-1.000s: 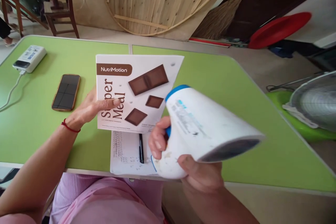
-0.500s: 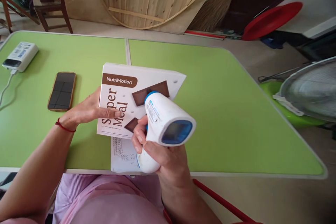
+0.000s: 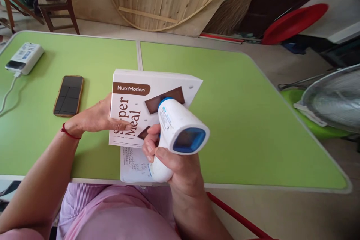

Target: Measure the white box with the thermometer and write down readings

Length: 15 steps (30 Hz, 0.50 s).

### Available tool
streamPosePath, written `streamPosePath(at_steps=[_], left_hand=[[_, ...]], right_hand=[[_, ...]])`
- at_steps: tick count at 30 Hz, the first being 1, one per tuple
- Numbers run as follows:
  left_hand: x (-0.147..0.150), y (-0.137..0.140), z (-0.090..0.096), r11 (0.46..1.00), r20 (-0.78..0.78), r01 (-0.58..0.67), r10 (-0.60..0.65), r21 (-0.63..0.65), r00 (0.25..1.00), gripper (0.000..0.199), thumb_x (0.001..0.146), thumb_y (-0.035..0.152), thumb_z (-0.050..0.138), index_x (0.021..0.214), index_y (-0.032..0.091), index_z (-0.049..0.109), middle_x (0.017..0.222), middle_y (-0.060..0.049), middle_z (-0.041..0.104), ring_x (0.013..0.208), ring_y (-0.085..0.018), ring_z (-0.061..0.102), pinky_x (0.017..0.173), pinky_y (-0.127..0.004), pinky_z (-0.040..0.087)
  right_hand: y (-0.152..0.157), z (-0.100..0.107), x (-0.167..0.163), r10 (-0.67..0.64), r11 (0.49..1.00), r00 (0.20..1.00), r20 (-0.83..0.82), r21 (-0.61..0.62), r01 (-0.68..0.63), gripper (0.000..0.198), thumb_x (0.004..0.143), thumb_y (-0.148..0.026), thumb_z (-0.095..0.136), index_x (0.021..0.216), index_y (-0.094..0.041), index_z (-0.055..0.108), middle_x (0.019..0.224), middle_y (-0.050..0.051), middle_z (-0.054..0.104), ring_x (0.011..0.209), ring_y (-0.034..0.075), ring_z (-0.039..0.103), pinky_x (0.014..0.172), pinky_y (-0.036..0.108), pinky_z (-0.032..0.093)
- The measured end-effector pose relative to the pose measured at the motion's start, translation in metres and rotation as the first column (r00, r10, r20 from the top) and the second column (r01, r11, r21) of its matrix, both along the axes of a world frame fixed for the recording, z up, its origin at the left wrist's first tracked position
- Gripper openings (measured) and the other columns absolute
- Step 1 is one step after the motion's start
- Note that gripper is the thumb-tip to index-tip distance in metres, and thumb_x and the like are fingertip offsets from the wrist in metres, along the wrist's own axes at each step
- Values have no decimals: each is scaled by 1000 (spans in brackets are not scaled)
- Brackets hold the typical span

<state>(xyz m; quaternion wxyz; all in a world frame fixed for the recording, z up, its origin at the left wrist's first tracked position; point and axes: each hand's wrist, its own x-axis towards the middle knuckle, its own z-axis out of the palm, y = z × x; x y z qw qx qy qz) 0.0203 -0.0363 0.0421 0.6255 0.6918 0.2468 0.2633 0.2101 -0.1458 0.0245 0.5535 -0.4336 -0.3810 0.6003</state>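
My left hand (image 3: 97,118) grips the left side of a white cardboard box (image 3: 168,78), thumb across its front; the other fingers are hidden behind it. The box reads "NutriMotion Super Meal" and shows brown bars. My right hand (image 3: 180,165) is wrapped round the handle of a white and blue infrared thermometer (image 3: 180,127). The thermometer's blue-framed screen faces me and looks dark. Its far end is in front of the box; I cannot tell if they touch. A sheet of paper with writing (image 3: 132,165) lies below the box at the table's near edge.
On the green table (image 3: 253,127), a phone (image 3: 68,95) lies to the left. Behind it sits a white power bank (image 3: 25,58) with a plugged-in cable (image 3: 8,93). Beyond the table are a wooden chair (image 3: 57,5), a broom (image 3: 233,7) and a red basin (image 3: 295,24). A fan (image 3: 334,97) stands at right.
The whole view has shifted slightly, so the table and its items appear a little further right. Both hands keep their grips, and the box and thermometer stay almost the same to each other.
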Motion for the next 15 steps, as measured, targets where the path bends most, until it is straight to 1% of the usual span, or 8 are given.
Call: streamPosePath(at_steps=[2, 5, 8, 10, 15], left_hand=[[-1, 0, 0, 1000, 5, 3, -3, -2, 1000, 40, 77, 35, 84, 106, 16, 65, 91, -7, 74, 89, -23, 69, 75, -31, 58], [-1, -1, 1, 1000, 9, 7, -7, 11, 1000, 37, 77, 33, 83, 104, 16, 65, 93, -8, 74, 86, -22, 68, 74, -30, 58], [-1, -1, 2, 1000, 0, 1, -1, 22, 1000, 37, 77, 34, 83, 104, 17, 65, 95, -8, 74, 84, -21, 68, 69, -29, 58], [-1, -1, 2, 1000, -7, -2, 2, 22, 1000, 37, 77, 35, 83, 105, 17, 66, 96, -9, 74, 85, -22, 69, 69, -30, 58], [-2, -1, 0, 999, -11, -13, 13, 32, 1000, 38, 75, 37, 86, 100, 17, 66, 90, -8, 74, 89, -25, 69, 73, -32, 58]], right_hand=[[0, -1, 0, -8, 1000, 999, 39, -3, 8, 30, 65, -38, 84, 85, -22, 68, 57, -4, 58, 48, 13, 50, 45, 29, 43], [-1, 1, -1, -61, 997, 994, 91, -33, 64, 25, 67, -34, 81, 83, -21, 68, 58, -4, 60, 48, 12, 51, 45, 28, 45], [-1, 1, 0, -42, 999, 991, 124, -26, 46, 20, 67, -29, 79, 81, -21, 68, 59, -3, 63, 47, 12, 51, 44, 27, 45], [0, 0, 1, -23, 1000, 990, 142, -19, 25, 19, 66, -28, 79, 80, -21, 68, 58, -3, 63, 47, 12, 51, 44, 28, 45], [-3, 5, -2, -52, 996, 993, 108, -62, 59, 23, 65, -30, 79, 82, -22, 67, 58, -4, 61, 49, 12, 50, 45, 28, 43]])
